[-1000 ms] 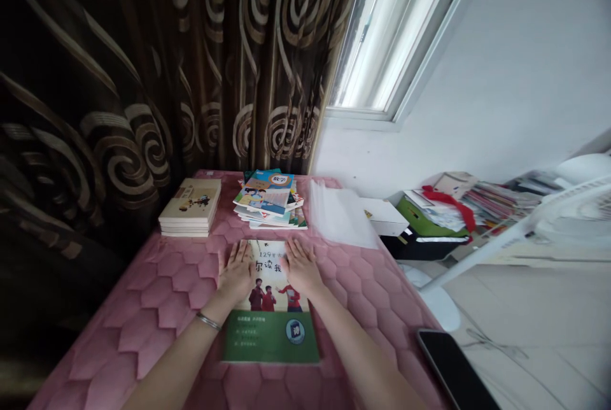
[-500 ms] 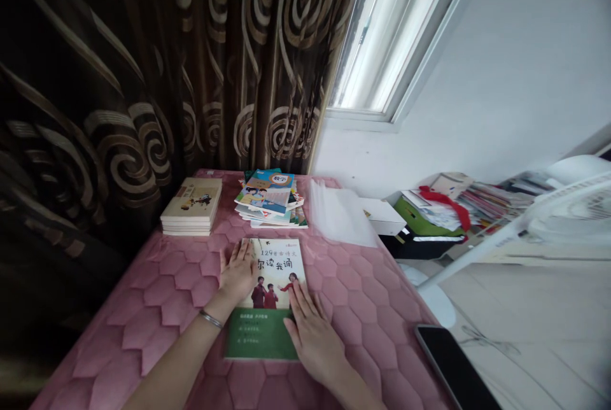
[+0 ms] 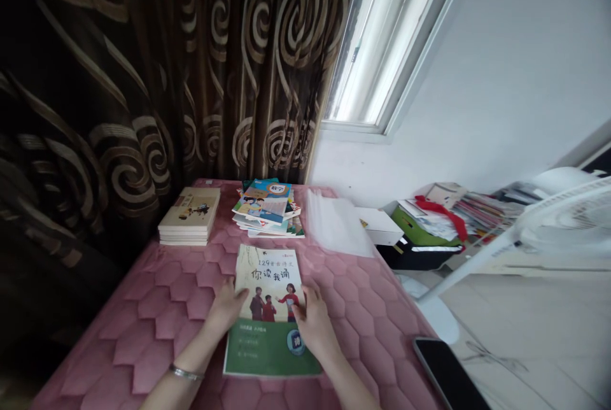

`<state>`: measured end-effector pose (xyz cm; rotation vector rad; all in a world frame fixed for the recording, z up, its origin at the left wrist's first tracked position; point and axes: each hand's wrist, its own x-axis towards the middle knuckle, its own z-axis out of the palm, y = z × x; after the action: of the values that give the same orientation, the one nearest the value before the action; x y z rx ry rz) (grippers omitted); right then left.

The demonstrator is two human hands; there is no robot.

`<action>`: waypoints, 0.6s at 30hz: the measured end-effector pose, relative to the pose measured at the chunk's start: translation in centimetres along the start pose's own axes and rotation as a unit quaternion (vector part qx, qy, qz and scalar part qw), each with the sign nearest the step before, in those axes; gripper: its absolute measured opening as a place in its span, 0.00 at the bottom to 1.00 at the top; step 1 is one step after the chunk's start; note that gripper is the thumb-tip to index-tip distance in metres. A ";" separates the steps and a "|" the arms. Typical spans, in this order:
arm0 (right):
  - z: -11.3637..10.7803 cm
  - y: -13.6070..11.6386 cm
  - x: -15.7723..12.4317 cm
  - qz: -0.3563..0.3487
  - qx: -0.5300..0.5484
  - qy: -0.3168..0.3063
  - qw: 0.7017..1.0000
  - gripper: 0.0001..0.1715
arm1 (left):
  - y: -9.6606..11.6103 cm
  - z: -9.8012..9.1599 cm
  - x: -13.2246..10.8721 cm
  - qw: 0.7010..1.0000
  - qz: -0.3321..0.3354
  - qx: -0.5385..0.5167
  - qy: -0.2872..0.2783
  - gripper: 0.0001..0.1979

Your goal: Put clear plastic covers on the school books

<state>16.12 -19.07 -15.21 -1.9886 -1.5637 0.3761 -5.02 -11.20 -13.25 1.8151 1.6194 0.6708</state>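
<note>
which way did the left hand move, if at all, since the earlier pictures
Yes, toward the person: the left hand is now farther from the stack of cream books, which stayed put on the pink cover.

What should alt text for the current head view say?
A person's left hand and right hand are at opposite side edges of a green-and-cream book on a pink quilted surface. Beyond it are a neat stack of cream books, a looser book pile and translucent sheeting; a phone lies nearer, at right.
</note>
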 end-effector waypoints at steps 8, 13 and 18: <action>-0.9 0.7 0.9 0.013 0.145 0.004 0.989 0.32 | -0.1 0.5 -2.8 0.941 0.045 -0.332 0.048 0.22; -1.8 0.3 1.1 0.051 0.140 -0.062 0.987 0.36 | 0.5 0.4 -1.8 0.914 0.014 -0.406 0.019 0.26; -2.2 0.1 1.9 0.050 0.206 -0.038 0.977 0.33 | 1.8 -0.1 -0.4 0.901 -0.068 -0.428 -0.017 0.25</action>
<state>17.96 -17.88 -13.26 -1.7458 -1.3031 0.7582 -3.90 -11.66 -11.84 1.0446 1.1249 1.0625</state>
